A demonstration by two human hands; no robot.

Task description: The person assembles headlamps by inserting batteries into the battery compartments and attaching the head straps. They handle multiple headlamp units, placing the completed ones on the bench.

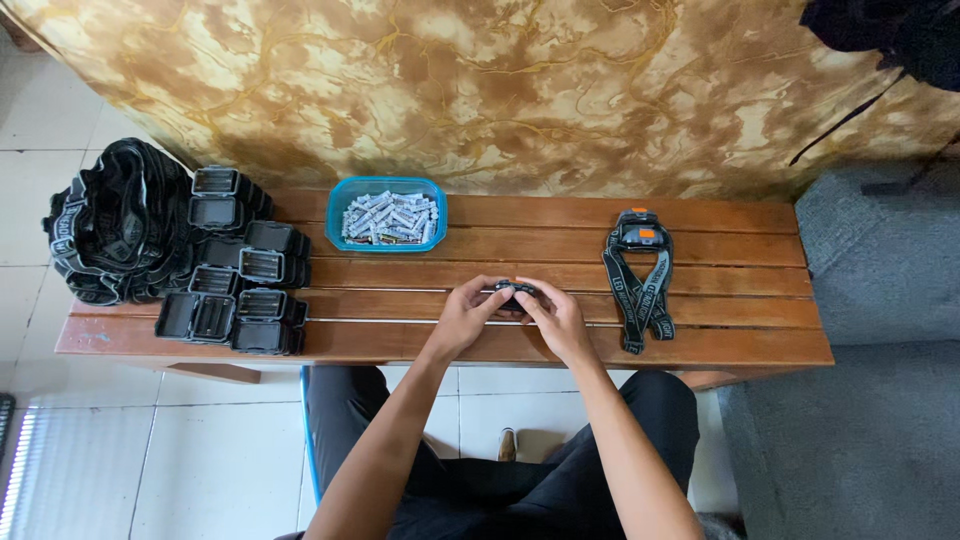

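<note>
a person sits at a slatted wooden bench [700,345], seen from above. both hands meet near the middle of it: the left hand [468,312] and right hand [552,312] are closed together around a small black headlamp body [515,290], fingertips pinching it from either side just above the slats. far from them sits a blue tray of batteries [389,213]. to the left lies a heap of black battery cases [240,265] and bundled straps [115,225]; to the right, a finished headlamp with strap [640,275]. judging by the grip, steadying the body with one hand while the other's thumb works would keep small parts from slipping between slats.
</note>
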